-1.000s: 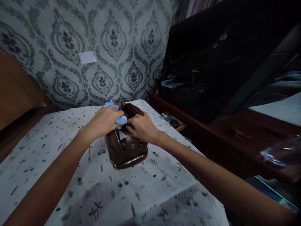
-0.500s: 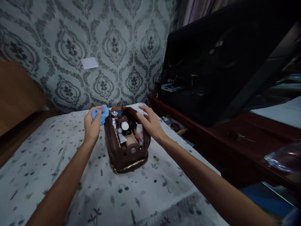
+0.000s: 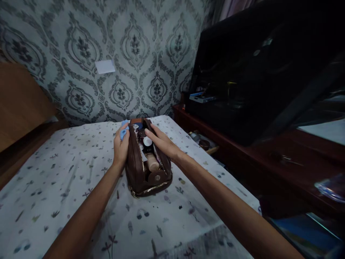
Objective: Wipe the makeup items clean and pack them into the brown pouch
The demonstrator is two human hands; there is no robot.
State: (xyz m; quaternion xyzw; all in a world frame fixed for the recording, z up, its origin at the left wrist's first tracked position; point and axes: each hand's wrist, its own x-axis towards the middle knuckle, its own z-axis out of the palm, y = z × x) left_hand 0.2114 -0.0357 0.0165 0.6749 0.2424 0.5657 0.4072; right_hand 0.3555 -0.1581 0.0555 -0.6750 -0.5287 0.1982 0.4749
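Observation:
A brown leather toiletry bag stands unzipped on the patterned sheet, its gold zip hanging apart at the front. Inside are a white-capped bottle, a beige tube, a silver-topped bottle and other small containers, partly hidden. My left hand is closed on a crumpled blue cloth and rests against the bag's left side. Over the bag's right side lies my right hand, gripping that edge with the thumb at the opening and the other fingers along the outside.
A white sheet with small printed plants covers the bed. On the right, a dark television stands on a red-brown cabinet with an open drawer. A brown board is at left; patterned wallpaper rises behind.
My left hand has moved right with the blue cloth, up against the bag. My right hand has closed in on the bag's right side, and the opening has narrowed.

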